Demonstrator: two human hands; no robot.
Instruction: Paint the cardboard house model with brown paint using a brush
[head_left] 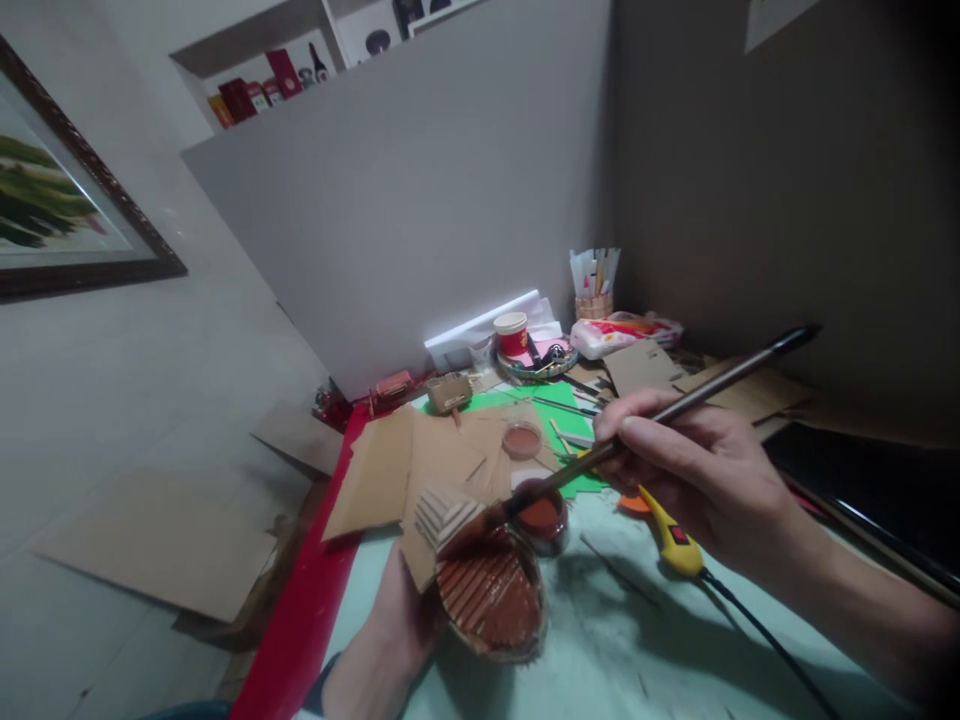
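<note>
A long dark paintbrush (712,387) is pinched in my right hand (686,465), its bristles pointing down to the left. The brush tip touches the upper part of a ridged cardboard piece (491,590), coated reddish brown below and bare pale at its upper left. My left hand (397,625) holds this piece from behind and below; its fingers are mostly hidden. Just behind the piece stands an open jar of reddish-brown paint (544,515), with a round lid (522,440) beyond it.
Cardboard sheets (375,465) lie at the left over a green sheet (559,398). A yellow corded tool (677,545) rests below my right hand. Farther back are a red-white cup (511,335), a pen holder (594,303) and a plastic packet (622,335).
</note>
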